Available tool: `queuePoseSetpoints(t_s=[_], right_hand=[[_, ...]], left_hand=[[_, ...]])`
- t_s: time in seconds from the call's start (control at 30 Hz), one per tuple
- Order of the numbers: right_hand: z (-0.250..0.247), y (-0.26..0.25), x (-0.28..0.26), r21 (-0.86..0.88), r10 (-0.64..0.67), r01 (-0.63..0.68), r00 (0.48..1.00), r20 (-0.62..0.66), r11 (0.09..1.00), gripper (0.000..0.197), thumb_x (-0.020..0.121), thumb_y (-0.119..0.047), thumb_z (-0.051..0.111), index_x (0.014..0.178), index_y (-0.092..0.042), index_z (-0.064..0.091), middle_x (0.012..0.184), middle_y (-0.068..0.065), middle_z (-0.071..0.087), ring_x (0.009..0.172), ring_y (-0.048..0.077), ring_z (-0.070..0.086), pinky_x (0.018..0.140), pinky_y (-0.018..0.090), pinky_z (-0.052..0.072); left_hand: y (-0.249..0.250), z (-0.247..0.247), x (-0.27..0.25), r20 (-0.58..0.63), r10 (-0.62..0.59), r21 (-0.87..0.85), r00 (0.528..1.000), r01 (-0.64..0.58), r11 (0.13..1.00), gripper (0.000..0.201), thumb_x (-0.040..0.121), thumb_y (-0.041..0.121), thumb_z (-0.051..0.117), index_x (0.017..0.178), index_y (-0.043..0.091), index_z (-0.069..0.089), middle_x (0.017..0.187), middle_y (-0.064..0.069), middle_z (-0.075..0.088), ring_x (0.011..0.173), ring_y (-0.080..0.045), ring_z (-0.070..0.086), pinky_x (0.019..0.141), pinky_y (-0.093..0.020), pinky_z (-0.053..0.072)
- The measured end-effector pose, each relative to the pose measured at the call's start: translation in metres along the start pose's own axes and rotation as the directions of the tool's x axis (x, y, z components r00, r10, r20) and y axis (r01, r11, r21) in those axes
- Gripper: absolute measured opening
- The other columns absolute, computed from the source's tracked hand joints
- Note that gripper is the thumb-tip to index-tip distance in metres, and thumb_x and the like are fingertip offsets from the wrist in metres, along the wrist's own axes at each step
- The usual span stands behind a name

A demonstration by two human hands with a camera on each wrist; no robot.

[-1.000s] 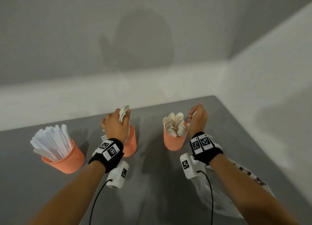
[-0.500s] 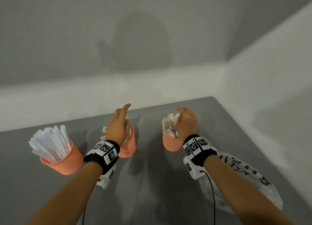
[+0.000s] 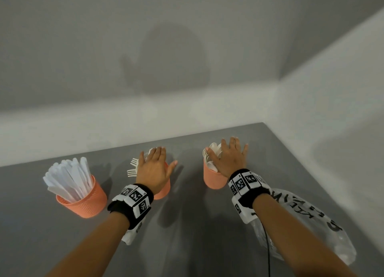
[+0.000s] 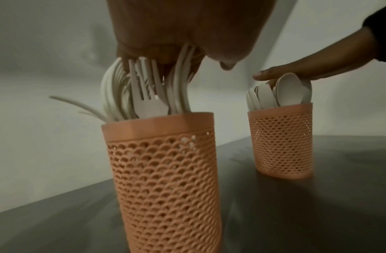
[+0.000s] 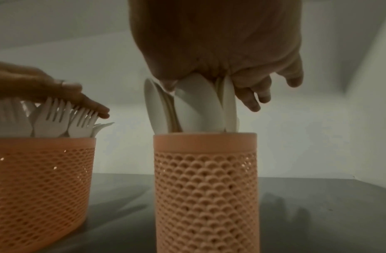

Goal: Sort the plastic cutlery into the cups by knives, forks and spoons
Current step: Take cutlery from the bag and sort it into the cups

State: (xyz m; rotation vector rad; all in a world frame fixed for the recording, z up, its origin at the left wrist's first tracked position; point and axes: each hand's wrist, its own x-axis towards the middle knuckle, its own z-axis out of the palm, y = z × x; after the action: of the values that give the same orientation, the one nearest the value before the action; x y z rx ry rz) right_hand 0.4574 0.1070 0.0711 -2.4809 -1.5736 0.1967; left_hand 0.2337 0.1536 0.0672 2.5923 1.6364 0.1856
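Three orange mesh cups stand in a row on the grey table [image 3: 187, 245]. The left cup [image 3: 87, 204] holds white knives [image 3: 68, 179]. My left hand [image 3: 154, 168] lies flat, fingers straight, on top of the white forks [image 4: 144, 95] in the middle cup [image 4: 164, 179]. My right hand [image 3: 229, 158] rests flat with spread fingers on the white spoons [image 5: 187, 109] in the right cup [image 5: 206, 188]. Neither hand grips anything.
A crumpled clear plastic bag [image 3: 307, 224] with black writing lies on the table under my right forearm. Grey walls close off the table at the back and right, meeting in a corner [image 3: 278, 102] beyond the right cup.
A second ago each hand held cutlery above its cup. Both have let go, spread their fingers and come down flat onto the forks and the spoons.
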Motion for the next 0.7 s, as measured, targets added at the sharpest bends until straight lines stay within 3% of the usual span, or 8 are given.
queuePoseSetpoints(t_s=[0.07,0.17,0.27,0.37,0.6,0.7], right_hand=[[-0.002,-0.003,0.0,0.0,-0.013,0.013,1.0,-0.017,1.0,0.079,0.089,-0.066,0.028,0.148,-0.015,0.02,0.157,0.017,0.009,0.146,0.028,0.0,0.115,0.052,-0.005],[0.0,-0.008,0.0,0.018,-0.11,0.111,0.993,-0.049,0.994,0.066,0.094,-0.056,0.029,0.148,-0.02,0.019,0.157,0.016,0.008,0.146,0.028,0.001,0.116,0.049,-0.005],[0.005,-0.008,0.001,0.005,-0.137,0.137,0.991,0.013,0.991,0.057,0.097,-0.051,0.025,0.147,-0.024,0.023,0.155,0.015,0.02,0.145,0.028,0.012,0.116,0.048,0.005],[0.004,-0.007,0.005,-0.021,-0.117,0.119,0.99,0.073,0.993,0.058,0.096,-0.053,0.025,0.147,-0.026,0.022,0.154,0.016,0.021,0.144,0.029,0.014,0.116,0.047,0.007],[-0.004,-0.015,0.0,-0.166,-0.083,0.108,0.985,0.151,0.98,0.062,0.096,-0.055,0.02,0.149,-0.027,0.01,0.156,0.017,0.015,0.143,0.034,0.017,0.115,0.054,0.007],[-0.01,-0.016,-0.006,-0.15,-0.069,0.092,0.986,0.15,0.984,0.061,0.096,-0.054,0.019,0.149,-0.025,0.013,0.156,0.018,0.012,0.145,0.032,0.006,0.114,0.056,0.001]], left_hand=[[0.001,0.0,0.001,0.056,-0.023,0.05,0.998,0.021,0.999,0.097,0.075,0.069,-0.006,0.147,0.008,0.016,0.157,-0.008,0.014,0.146,-0.021,0.01,0.117,-0.045,0.004],[0.003,-0.004,0.001,0.048,-0.097,0.061,0.994,0.094,0.994,0.075,0.093,0.06,0.018,0.148,0.01,0.01,0.158,-0.009,0.0,0.146,-0.027,0.003,0.116,-0.052,0.002],[0.004,-0.003,0.0,0.038,-0.146,0.038,0.989,0.144,0.989,0.071,0.094,0.053,0.024,0.148,0.009,0.01,0.156,-0.011,0.018,0.143,-0.032,0.016,0.115,-0.05,0.012],[0.01,0.001,0.002,0.002,-0.137,0.004,0.991,0.137,0.991,0.069,0.095,0.051,0.027,0.147,0.006,0.016,0.152,-0.012,0.028,0.14,-0.032,0.024,0.113,-0.043,0.019],[0.014,0.001,0.003,0.01,-0.11,-0.005,0.994,0.11,0.994,0.074,0.094,0.054,0.026,0.147,0.004,0.012,0.154,-0.013,0.021,0.142,-0.029,0.019,0.115,-0.041,0.016],[0.012,-0.003,0.003,0.052,-0.097,-0.017,0.994,0.098,0.995,0.08,0.093,0.057,0.026,0.147,0.003,0.003,0.157,-0.015,0.01,0.144,-0.029,0.012,0.118,-0.043,0.012]])
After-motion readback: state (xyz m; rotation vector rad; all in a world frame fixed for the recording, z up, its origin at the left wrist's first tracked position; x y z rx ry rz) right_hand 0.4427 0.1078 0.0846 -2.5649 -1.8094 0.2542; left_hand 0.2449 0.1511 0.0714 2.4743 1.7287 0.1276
